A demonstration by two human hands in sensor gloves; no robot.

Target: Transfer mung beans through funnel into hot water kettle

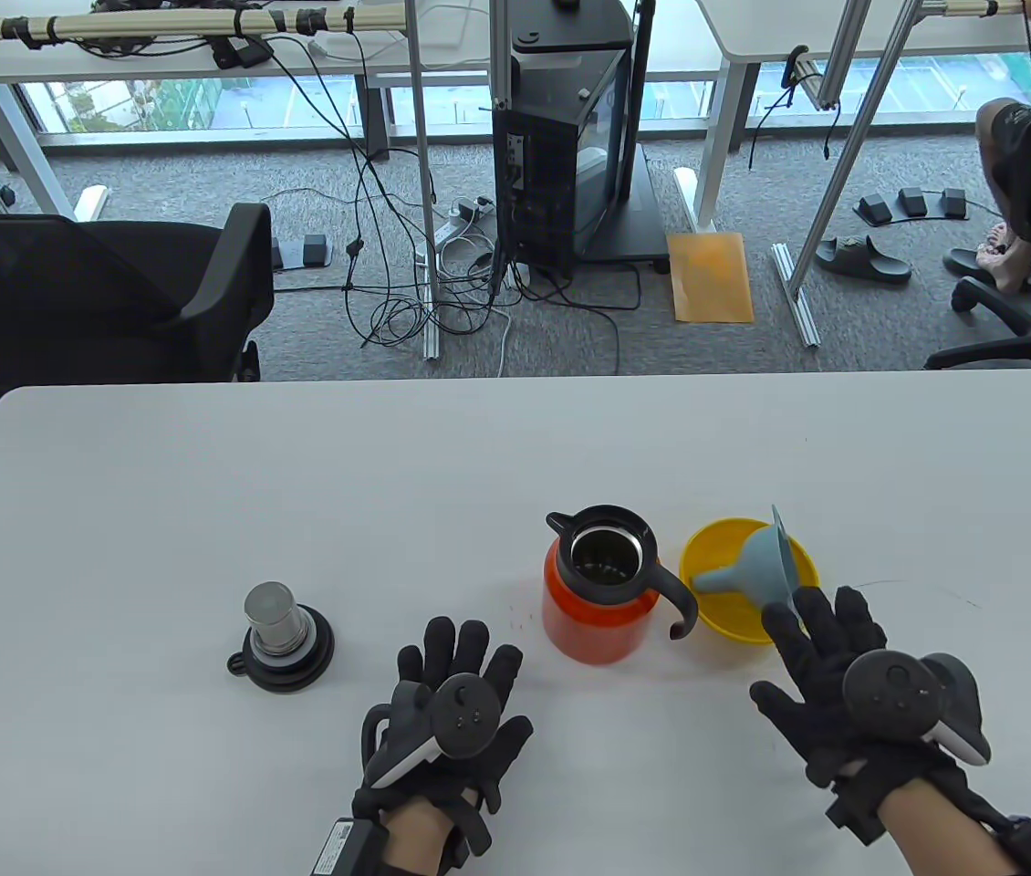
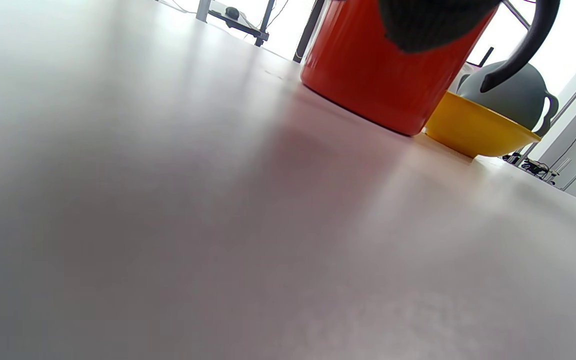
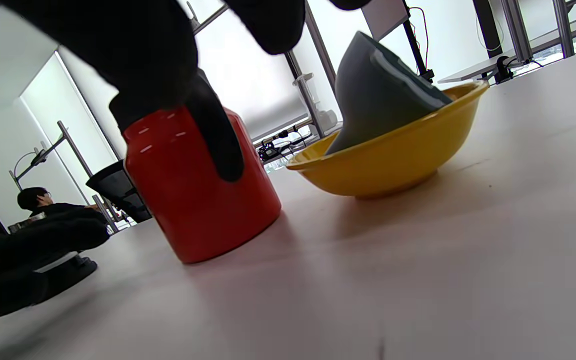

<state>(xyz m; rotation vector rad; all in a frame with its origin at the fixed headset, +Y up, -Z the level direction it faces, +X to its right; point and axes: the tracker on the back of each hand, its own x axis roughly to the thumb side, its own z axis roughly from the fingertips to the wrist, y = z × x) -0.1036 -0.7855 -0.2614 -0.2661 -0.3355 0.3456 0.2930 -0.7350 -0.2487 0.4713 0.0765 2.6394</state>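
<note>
White bench [image 1: 205, 474], L to R: kettle lid [image 1: 281, 637] upturned, left hand [image 1: 447, 721] flat w/ fingers spread, holding nothing; red kettle [image 1: 596, 593] open, upright. Grey funnel [image 1: 757, 566] tipped in yellow bowl [image 1: 725, 630] just beside kettle; right hand [image 1: 853, 693] spread, fingertips at bowl rim, gripping nothing. Behind: grey carpet [image 1: 570, 347], black chair [image 1: 96, 301], cables, PC tower [image 1: 561, 155], windows.
</note>
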